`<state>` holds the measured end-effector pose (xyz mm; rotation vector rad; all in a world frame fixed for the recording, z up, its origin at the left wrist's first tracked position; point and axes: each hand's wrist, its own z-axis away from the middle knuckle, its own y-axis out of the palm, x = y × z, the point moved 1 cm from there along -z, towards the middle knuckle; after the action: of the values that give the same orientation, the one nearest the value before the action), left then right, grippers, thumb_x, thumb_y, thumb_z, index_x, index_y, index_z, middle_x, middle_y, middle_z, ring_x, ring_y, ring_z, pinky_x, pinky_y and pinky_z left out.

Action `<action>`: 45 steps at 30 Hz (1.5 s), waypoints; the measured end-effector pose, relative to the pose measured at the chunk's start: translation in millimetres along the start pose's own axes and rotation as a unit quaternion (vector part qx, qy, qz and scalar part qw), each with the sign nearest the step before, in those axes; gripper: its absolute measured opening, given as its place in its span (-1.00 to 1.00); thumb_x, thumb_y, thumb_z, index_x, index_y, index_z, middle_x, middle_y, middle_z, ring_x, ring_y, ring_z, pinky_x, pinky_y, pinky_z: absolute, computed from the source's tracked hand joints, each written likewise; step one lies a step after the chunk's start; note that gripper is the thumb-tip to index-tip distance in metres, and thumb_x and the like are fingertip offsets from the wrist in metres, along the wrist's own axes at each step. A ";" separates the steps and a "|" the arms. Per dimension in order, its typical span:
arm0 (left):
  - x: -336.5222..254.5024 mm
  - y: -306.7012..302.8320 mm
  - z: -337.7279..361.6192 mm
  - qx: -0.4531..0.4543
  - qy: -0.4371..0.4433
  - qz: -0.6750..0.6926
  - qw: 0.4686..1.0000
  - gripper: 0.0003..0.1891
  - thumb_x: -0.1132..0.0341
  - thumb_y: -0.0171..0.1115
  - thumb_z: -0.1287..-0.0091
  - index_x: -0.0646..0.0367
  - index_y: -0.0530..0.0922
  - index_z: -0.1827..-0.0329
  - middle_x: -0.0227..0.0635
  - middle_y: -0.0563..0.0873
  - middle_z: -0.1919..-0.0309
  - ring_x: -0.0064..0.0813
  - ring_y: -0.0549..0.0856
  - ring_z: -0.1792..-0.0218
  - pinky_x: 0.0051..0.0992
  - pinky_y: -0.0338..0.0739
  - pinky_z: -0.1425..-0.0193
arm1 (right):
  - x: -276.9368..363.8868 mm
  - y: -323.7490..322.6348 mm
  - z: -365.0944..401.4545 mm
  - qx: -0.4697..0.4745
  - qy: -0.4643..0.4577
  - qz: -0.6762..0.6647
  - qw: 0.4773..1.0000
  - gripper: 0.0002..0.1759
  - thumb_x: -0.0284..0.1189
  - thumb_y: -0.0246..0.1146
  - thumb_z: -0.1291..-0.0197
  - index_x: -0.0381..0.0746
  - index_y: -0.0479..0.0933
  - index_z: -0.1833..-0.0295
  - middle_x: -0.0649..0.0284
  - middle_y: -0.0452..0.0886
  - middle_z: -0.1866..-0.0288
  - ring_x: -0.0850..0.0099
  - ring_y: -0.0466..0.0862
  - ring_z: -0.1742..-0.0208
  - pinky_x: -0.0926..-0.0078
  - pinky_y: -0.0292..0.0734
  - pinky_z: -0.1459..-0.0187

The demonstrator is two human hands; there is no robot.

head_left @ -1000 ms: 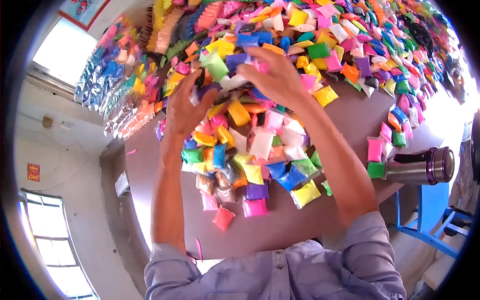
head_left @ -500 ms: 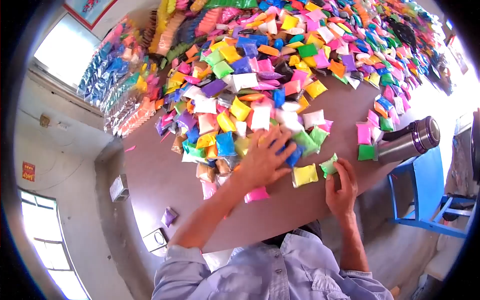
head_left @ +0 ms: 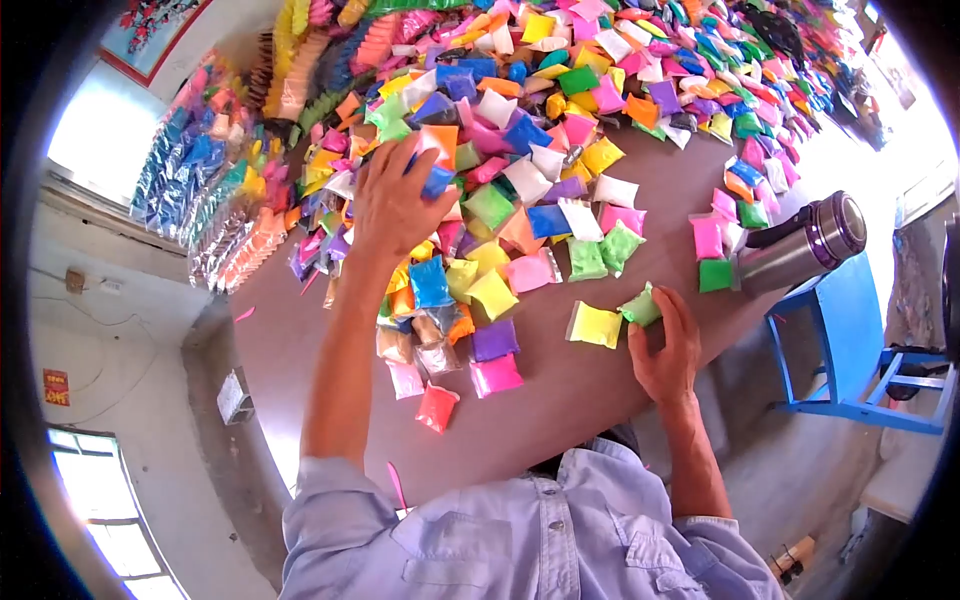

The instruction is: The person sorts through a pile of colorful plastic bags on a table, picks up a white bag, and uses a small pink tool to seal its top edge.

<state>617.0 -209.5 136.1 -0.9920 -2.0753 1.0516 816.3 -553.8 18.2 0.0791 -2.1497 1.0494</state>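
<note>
My left hand (head_left: 395,200) is spread over the left part of a big heap of small coloured packets, its fingertips among white, orange and blue ones; its fingers are apart. Near the table's front edge, my right hand (head_left: 667,345) has its thumb and fingers at a light green packet (head_left: 640,306), which it grips. Touching that packet on the left lies a yellow packet (head_left: 595,325). A purple packet (head_left: 494,340), a pink packet (head_left: 497,375) and a red packet (head_left: 436,408) lie at the heap's near end.
A steel thermos (head_left: 805,243) stands at the right of the table (head_left: 560,390), beside a green packet (head_left: 715,275). Beyond the right edge is a blue chair (head_left: 850,335). Long clear bags of packets (head_left: 215,180) lie at the far left.
My left hand has moved left and away from me, over the heap, uncovering packets in the middle. The right hand remains at the light green packet. The whole view has shifted slightly.
</note>
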 end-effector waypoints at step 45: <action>-166.3 -9.0 150.9 0.061 0.038 0.215 0.974 -0.56 0.09 0.49 -0.32 -0.01 0.68 -0.22 -0.18 0.53 -0.48 -0.07 0.52 -0.45 0.00 0.43 -0.47 | 3.0 -2.8 4.9 0.000 -0.098 -0.010 0.995 -0.33 -0.32 0.50 -0.13 -0.17 0.56 -0.39 -0.04 0.50 -0.46 -0.06 0.51 -0.44 0.00 0.42 -0.43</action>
<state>587.5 -409.9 38.5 -1.4330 -1.7480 1.3133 812.2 -558.4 20.1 0.2109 -2.3204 1.0672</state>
